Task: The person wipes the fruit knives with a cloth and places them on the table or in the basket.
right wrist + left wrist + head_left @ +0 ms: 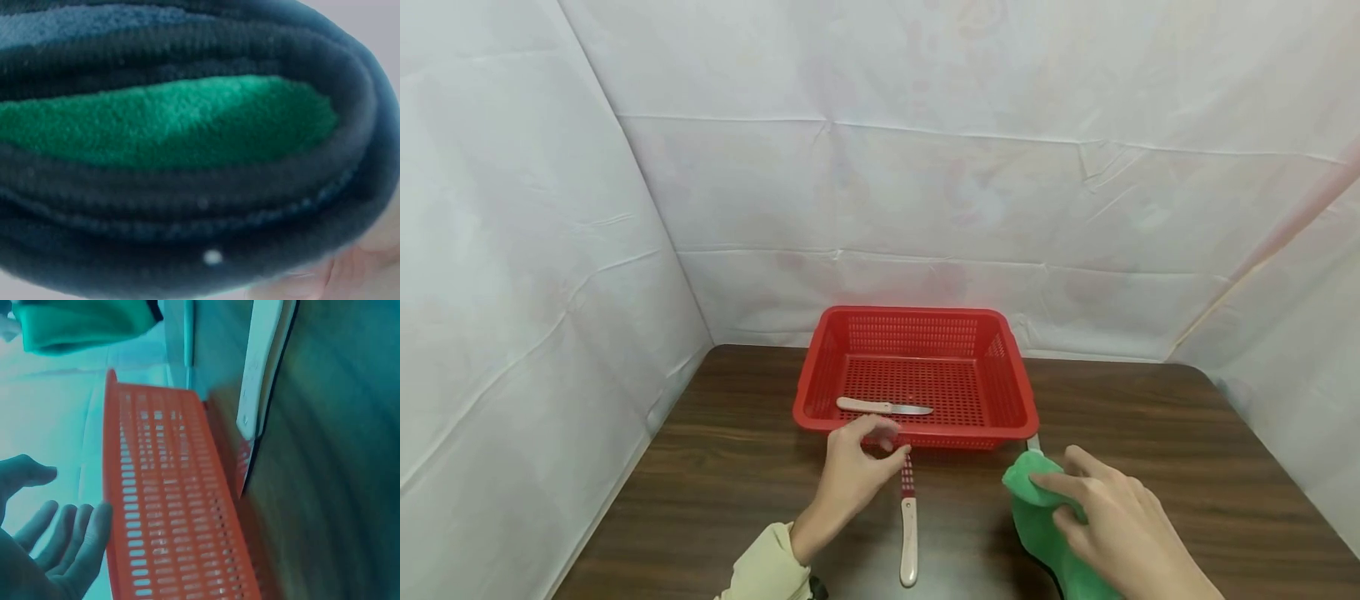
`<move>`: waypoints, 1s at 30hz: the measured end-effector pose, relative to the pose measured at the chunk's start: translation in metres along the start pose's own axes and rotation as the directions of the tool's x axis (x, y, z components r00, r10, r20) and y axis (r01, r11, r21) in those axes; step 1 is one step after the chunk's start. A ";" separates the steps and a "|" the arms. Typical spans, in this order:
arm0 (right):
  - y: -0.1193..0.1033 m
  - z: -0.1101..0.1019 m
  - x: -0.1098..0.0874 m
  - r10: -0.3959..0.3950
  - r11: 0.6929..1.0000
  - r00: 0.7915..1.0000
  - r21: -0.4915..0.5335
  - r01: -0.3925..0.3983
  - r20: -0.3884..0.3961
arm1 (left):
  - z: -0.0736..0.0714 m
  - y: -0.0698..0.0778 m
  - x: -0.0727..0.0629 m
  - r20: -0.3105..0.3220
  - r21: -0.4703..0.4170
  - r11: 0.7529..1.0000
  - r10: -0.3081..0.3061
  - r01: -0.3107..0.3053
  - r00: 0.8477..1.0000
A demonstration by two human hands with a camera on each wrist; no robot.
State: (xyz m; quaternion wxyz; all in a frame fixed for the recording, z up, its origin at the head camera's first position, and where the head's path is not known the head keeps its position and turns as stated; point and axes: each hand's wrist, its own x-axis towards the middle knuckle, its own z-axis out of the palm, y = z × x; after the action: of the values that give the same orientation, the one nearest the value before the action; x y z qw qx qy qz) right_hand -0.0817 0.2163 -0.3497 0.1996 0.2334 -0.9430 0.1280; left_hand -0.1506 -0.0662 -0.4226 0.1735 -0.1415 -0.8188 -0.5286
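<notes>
A small knife with a pale wooden handle lies inside the red basket, near its front wall. My left hand hovers at the basket's front rim, fingers loosely curved with a gap to the thumb, holding nothing. On the table just right of that hand lies a second pale-handled knife, its blade toward the basket and reflecting red. My right hand pinches a green cloth with a dark edge, which hangs in folds. In the right wrist view the folded cloth fills most of the picture.
The dark wooden table carries the basket at its back middle. A thin pale strip shows between the basket's right front corner and the cloth; its kind is hidden. White sheets hang behind and at both sides.
</notes>
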 end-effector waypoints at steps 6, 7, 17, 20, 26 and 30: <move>0.001 0.001 0.000 0.001 1.000 1.000 0.009 -0.001 -0.010 | 0.007 -0.003 -0.015 0.059 0.061 0.996 -0.067 0.063 0.996; 0.001 0.001 0.000 0.003 1.000 1.000 0.010 -0.003 -0.010 | 0.008 -0.004 -0.018 0.069 0.067 0.995 -0.075 0.070 0.995; 0.000 0.001 -0.001 0.037 0.999 0.999 0.014 -0.037 0.026 | 0.025 -0.017 -0.039 0.187 0.137 0.978 -0.184 0.160 0.965; 0.000 0.000 -0.001 0.043 0.999 0.999 0.017 -0.043 0.031 | 0.029 -0.021 -0.044 0.214 0.182 0.972 -0.186 0.148 0.959; -0.001 0.000 -0.001 0.047 0.999 0.998 0.020 -0.048 0.039 | 0.036 -0.025 -0.051 0.296 0.330 0.933 -0.247 0.144 0.923; -0.001 0.002 -0.002 0.042 0.999 0.999 0.022 -0.043 0.027 | 0.037 -0.025 -0.052 0.341 0.406 0.902 -0.300 0.148 0.891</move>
State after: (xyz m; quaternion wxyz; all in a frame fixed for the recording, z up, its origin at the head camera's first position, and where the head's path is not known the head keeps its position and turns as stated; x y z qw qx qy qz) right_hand -0.0803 0.2156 -0.3520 0.1815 0.2171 -0.9489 0.1397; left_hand -0.1194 -0.0455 -0.4796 -0.0352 -0.1128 -0.9322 -0.3421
